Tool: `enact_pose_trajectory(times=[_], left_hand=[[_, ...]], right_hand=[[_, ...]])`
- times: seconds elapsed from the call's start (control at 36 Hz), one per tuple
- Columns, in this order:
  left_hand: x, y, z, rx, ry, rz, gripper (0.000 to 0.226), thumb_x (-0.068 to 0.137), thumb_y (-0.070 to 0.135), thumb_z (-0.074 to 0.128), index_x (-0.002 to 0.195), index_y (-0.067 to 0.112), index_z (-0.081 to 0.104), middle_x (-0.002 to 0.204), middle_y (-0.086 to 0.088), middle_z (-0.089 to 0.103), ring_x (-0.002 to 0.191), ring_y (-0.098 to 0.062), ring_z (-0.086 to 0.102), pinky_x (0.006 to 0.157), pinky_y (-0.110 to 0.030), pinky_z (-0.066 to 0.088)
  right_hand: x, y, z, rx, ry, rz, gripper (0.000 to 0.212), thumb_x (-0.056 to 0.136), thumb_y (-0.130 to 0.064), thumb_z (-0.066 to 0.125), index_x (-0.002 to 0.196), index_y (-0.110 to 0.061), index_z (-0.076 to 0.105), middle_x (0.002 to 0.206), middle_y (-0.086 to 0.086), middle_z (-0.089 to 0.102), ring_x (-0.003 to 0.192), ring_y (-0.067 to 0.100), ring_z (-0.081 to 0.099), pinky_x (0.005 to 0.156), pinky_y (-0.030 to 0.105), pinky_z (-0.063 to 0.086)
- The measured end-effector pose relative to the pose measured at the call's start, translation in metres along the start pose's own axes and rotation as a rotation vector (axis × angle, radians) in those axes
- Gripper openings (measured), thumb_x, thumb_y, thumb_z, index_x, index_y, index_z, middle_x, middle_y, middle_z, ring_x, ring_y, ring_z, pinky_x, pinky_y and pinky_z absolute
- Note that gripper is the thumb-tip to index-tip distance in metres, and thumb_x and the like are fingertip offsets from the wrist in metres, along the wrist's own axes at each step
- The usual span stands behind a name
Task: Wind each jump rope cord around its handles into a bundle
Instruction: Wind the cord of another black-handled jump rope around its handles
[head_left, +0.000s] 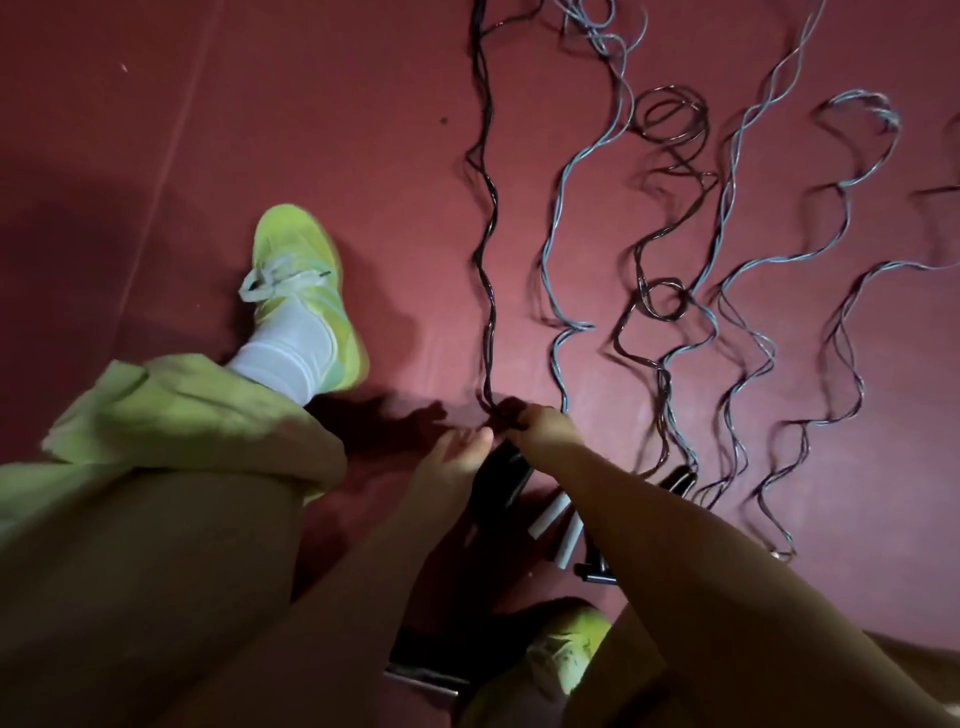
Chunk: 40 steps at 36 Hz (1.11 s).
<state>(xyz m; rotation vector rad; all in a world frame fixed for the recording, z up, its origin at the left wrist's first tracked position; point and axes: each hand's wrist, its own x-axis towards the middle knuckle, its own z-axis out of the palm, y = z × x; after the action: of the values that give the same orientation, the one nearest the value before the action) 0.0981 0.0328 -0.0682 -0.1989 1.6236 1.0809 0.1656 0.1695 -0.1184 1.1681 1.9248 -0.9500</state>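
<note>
A black cord (485, 260) is stretched away from the hands (498, 431); black handles (501, 478) are held beneath them.
</note>
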Motion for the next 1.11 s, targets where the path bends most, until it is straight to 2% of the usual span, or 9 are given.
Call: enact_pose_trajectory(times=[0.17,0.28,0.39,0.47,0.61,0.69,0.75,0.97,1.11], left_hand=[[-0.017,0.025,-0.005,-0.008,-0.039,0.077,0.026,0.103,0.024,0.035,0.101,0.017,0.060,0.097,0.009,0.062,0.081,0.017,0.057,0.072,0.000,0.037],[0.018,0.009,-0.016,0.035,-0.078,0.043,0.059,0.097,0.059,0.025,0.121,0.020,0.062,0.129,0.007,0.057,0.119,-0.007,0.052,0.106,-0.024,0.032],[0.002,0.025,-0.015,0.069,-0.149,0.124,0.056,0.096,0.056,0.024,0.103,0.014,0.061,0.114,0.000,0.055,0.130,-0.024,0.046,0.104,-0.030,0.040],[-0.098,0.105,0.004,0.095,-0.388,0.314,0.037,0.104,0.025,0.032,0.125,0.003,0.052,0.111,-0.001,0.040,0.111,-0.010,0.038,0.068,-0.005,0.038],[-0.168,0.134,0.003,0.254,-0.501,0.392,0.011,0.092,0.026,0.057,0.102,0.029,0.053,0.096,0.015,0.058,0.105,-0.006,0.053,0.087,-0.010,0.039],[-0.199,0.138,0.000,0.306,-0.571,0.448,0.030,0.076,0.013,0.069,0.099,0.022,0.052,0.071,0.013,0.064,0.077,-0.004,0.063,0.075,-0.014,0.046],[-0.221,0.140,0.001,0.320,-0.533,0.459,0.037,0.065,0.017,0.069,0.098,0.019,0.053,0.061,0.008,0.062,0.062,-0.007,0.061,0.069,-0.020,0.047],[-0.263,0.156,-0.019,0.144,-0.693,0.274,0.021,0.076,0.022,0.057,0.085,0.008,0.045,0.054,0.003,0.047,0.046,-0.013,0.047,0.053,-0.032,0.053],[-0.262,0.168,-0.025,0.133,-0.804,0.108,0.012,0.076,0.015,0.058,0.083,0.005,0.055,0.063,-0.007,0.058,0.054,-0.021,0.060,0.061,-0.038,0.057]], right_hand=[[-0.048,-0.029,-0.032,0.547,-0.159,0.029,0.015,0.094,-0.019,0.046,0.082,-0.011,0.053,0.093,0.020,0.062,0.083,0.028,0.058,0.059,0.032,0.050],[-0.096,-0.043,-0.068,0.784,-0.171,-0.038,0.018,0.099,-0.016,0.040,0.084,-0.012,0.047,0.091,0.025,0.067,0.068,0.025,0.058,0.054,0.031,0.056],[-0.145,-0.057,-0.108,0.994,-0.063,-0.117,0.025,0.102,-0.027,0.038,0.084,-0.012,0.046,0.087,0.023,0.068,0.048,0.014,0.059,0.051,0.032,0.052],[-0.180,-0.064,-0.129,1.124,-0.022,-0.167,0.029,0.103,-0.032,0.037,0.086,-0.011,0.048,0.070,0.010,0.070,0.053,0.019,0.064,0.045,0.025,0.049],[-0.248,-0.071,-0.151,1.303,0.014,-0.254,0.039,0.103,-0.032,0.036,0.075,-0.009,0.050,0.066,0.010,0.067,0.064,0.025,0.066,0.041,0.022,0.047],[-0.273,-0.073,-0.151,1.385,-0.031,-0.305,0.051,0.103,-0.032,0.034,0.066,-0.009,0.060,0.065,0.010,0.066,0.061,0.022,0.067,0.039,0.019,0.048],[-0.291,-0.074,-0.151,1.412,-0.059,-0.337,0.068,0.103,-0.035,0.033,0.048,-0.010,0.066,0.063,0.009,0.067,0.060,0.019,0.067,0.042,0.018,0.049],[-0.328,-0.056,-0.164,0.938,0.298,-0.447,0.033,0.098,-0.038,0.047,0.073,-0.016,0.050,0.071,0.006,0.065,0.069,0.023,0.059,0.073,0.033,0.042],[-0.320,-0.054,-0.163,0.708,0.394,-0.728,0.019,0.091,-0.043,0.049,0.097,-0.033,0.065,0.106,-0.005,0.069,0.101,0.010,0.061,0.090,0.026,0.046]])
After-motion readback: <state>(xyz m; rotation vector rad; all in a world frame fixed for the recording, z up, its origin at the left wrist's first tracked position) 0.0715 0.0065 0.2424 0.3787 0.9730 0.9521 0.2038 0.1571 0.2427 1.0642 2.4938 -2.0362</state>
